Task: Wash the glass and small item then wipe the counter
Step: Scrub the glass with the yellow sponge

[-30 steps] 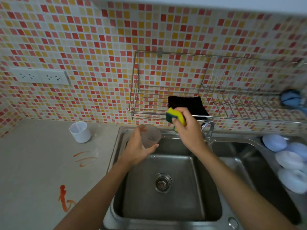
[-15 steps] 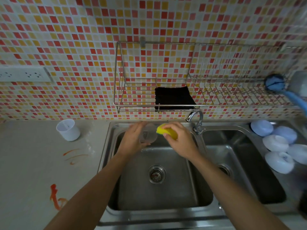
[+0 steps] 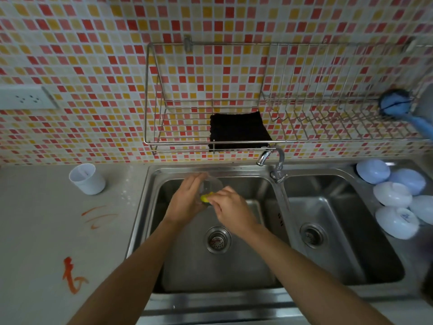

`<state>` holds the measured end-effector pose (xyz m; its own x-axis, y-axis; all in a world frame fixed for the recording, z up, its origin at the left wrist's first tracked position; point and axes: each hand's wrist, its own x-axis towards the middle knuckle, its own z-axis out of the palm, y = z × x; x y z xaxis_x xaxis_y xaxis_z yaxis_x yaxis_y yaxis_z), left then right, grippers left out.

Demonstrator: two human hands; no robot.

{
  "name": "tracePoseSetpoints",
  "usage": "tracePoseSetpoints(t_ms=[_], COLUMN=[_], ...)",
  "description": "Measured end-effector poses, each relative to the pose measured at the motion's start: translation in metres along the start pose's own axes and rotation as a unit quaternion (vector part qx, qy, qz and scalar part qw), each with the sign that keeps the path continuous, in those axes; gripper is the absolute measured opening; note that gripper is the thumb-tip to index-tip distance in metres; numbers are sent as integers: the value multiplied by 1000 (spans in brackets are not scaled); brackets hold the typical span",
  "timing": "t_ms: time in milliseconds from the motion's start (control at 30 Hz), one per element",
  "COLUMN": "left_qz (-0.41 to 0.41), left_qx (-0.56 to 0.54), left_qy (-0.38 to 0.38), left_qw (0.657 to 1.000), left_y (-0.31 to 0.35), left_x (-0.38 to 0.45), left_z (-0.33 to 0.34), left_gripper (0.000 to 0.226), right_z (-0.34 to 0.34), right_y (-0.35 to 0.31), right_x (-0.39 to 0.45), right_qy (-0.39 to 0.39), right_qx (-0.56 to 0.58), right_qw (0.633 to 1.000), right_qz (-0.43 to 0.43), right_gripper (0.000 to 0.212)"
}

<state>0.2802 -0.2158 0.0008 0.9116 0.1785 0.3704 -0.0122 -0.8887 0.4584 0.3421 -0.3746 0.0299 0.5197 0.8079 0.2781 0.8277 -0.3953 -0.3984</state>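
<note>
Scrubbing inside a glass (image 3: pixel 210 185) gripped by the left hand (image 3: pixel 187 201), the right hand (image 3: pixel 230 208) pinches a sponge (image 3: pixel 206 198); white cup (image 3: pixel 86 179) and stained counter (image 3: pixel 46 231) seemingly remain.

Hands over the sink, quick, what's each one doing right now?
Left hand: closed around the clear glass, held over the left basin.
Right hand: closed on the yellow sponge, pressing it into the glass.
</note>
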Motion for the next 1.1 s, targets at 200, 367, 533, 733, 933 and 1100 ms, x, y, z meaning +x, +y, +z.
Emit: tracePoseSetpoints(t_ms=[200,367,533,733,933,1100], left_qz=[-27,5,-1,-6,-4,0], left_qx=[-11,5,6,2,11,7], left_qy=[11,-9,-8,-18,-17,-29], left_qw=[1000,1000,1000,1000,1000,1000], left_y=[7,2,4,7,6,3], left_x=[11,13,13,16,13,18], left_z=[3,0,4,8,4,-2], left_gripper=[72,74,68,73,71,73], right_z=[-14,-8,-13,-5,-18,-12], right_y=[15,3,26,7,23,13], right_x=[17,13,16,13,14,13], right_qy=[-32,-32,-63,-10,-72,-39], right_qx=[-152,77,-123,81,-48,-63], right_qw=[987,993,990,991,996,997], right_qz=[-32,80,-39,110,-3,-37], right_gripper=[28,17,29,16,17,24])
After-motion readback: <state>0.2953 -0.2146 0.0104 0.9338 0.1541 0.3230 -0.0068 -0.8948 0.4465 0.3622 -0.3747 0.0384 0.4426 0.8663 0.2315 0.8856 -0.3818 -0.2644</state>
